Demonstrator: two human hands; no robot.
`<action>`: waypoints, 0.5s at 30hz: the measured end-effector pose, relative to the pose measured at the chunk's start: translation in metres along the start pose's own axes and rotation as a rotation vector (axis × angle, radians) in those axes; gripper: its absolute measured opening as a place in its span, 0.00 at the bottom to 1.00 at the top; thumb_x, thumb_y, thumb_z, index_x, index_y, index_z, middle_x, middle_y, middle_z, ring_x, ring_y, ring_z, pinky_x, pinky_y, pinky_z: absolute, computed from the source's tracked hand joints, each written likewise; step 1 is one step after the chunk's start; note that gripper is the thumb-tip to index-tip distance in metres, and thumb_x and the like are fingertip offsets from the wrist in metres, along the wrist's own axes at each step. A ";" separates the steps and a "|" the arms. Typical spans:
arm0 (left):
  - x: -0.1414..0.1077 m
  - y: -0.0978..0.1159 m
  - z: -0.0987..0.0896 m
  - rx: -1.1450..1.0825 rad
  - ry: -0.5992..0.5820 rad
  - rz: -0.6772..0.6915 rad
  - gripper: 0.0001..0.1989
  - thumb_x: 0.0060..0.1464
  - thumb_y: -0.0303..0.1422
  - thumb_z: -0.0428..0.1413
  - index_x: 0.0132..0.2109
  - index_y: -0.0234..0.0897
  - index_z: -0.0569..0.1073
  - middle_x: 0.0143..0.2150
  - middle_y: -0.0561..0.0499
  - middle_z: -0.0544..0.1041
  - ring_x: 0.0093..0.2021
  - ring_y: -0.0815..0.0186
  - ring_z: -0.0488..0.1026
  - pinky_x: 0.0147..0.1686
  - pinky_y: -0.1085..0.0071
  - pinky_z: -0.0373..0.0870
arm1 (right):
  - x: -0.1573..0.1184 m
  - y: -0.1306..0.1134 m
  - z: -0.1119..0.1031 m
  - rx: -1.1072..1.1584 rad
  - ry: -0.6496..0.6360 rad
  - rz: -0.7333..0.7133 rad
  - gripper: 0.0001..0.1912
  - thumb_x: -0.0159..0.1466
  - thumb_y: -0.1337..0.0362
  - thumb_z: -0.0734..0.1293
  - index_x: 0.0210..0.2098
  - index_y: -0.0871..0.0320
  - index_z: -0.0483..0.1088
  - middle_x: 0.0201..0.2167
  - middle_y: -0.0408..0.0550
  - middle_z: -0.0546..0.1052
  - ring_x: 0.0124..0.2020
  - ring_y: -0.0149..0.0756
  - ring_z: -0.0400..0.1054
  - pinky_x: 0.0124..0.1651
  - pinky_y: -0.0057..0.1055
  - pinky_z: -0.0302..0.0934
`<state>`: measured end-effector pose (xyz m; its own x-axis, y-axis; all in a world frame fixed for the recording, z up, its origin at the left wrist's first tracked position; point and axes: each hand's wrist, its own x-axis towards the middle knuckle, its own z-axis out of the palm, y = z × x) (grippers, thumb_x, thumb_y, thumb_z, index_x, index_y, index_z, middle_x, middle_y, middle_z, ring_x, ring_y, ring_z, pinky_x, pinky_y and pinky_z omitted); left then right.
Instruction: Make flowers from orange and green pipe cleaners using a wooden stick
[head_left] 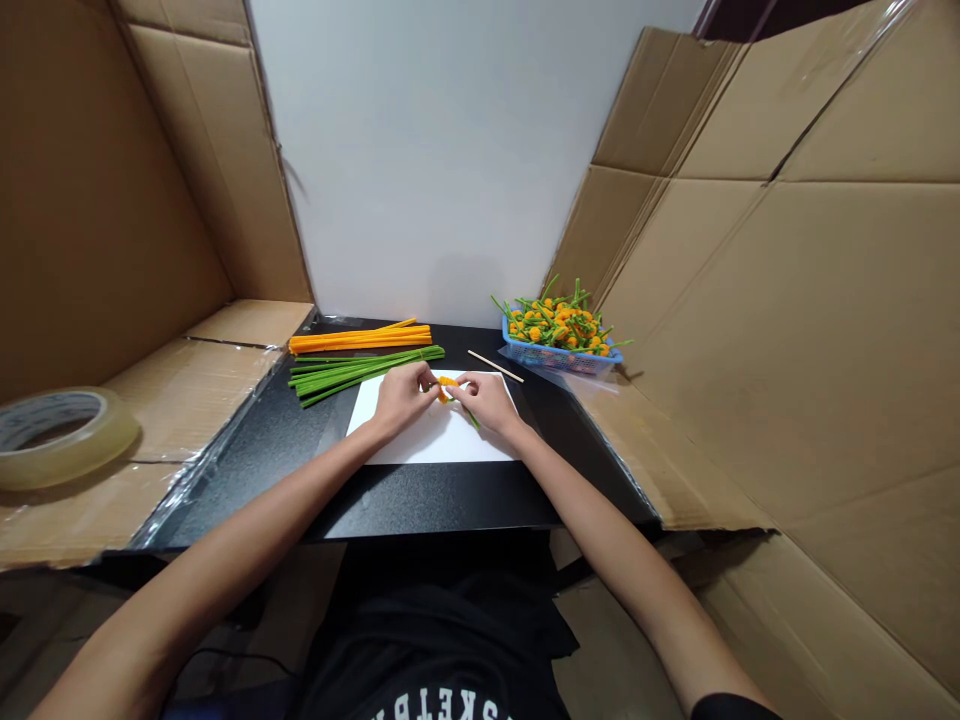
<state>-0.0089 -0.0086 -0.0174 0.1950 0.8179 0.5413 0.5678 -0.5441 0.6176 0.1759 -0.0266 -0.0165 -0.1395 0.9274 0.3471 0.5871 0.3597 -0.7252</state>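
My left hand [403, 397] and my right hand [487, 402] meet above a white paper sheet [420, 440]. Between their fingertips they pinch a small orange pipe-cleaner tuft [448, 388], partly hidden by the fingers. A green stem [472, 420] runs from it, down past my right hand. To the left of the sheet lies a bundle of green pipe cleaners [352, 372], and behind that a bundle of orange pipe cleaners [360, 340]. A thin wooden stick [495, 366] lies just behind the sheet's far edge.
A blue plastic basket [559, 362] at the back right is heaped with orange-and-green pipe-cleaner flowers [559, 325]. The black table [450, 505] is walled by cardboard sheets [787, 300]. A roll of clear tape [60, 440] sits on cardboard at the left.
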 end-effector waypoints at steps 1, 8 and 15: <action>-0.001 0.001 0.001 0.018 0.008 0.006 0.04 0.48 0.30 0.59 0.27 0.36 0.74 0.27 0.53 0.76 0.27 0.68 0.69 0.28 0.72 0.56 | -0.001 -0.001 0.002 0.007 0.014 0.007 0.14 0.62 0.56 0.68 0.33 0.61 0.78 0.15 0.41 0.72 0.19 0.30 0.64 0.27 0.26 0.52; -0.001 0.004 -0.001 0.041 -0.083 -0.016 0.06 0.52 0.34 0.58 0.30 0.38 0.76 0.28 0.53 0.78 0.28 0.67 0.70 0.28 0.71 0.57 | -0.001 -0.003 0.000 -0.015 0.082 0.037 0.13 0.62 0.56 0.69 0.34 0.61 0.79 0.15 0.41 0.72 0.20 0.31 0.65 0.27 0.26 0.53; 0.004 0.000 -0.009 0.105 -0.008 -0.125 0.06 0.53 0.36 0.58 0.33 0.38 0.77 0.31 0.52 0.79 0.30 0.65 0.72 0.30 0.70 0.59 | 0.003 0.003 -0.007 0.057 -0.015 0.119 0.10 0.60 0.60 0.70 0.35 0.62 0.79 0.19 0.44 0.76 0.21 0.31 0.68 0.28 0.26 0.56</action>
<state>-0.0150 -0.0072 -0.0105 0.1239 0.8799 0.4587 0.6688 -0.4156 0.6164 0.1829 -0.0234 -0.0128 -0.0839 0.9652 0.2476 0.5541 0.2517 -0.7935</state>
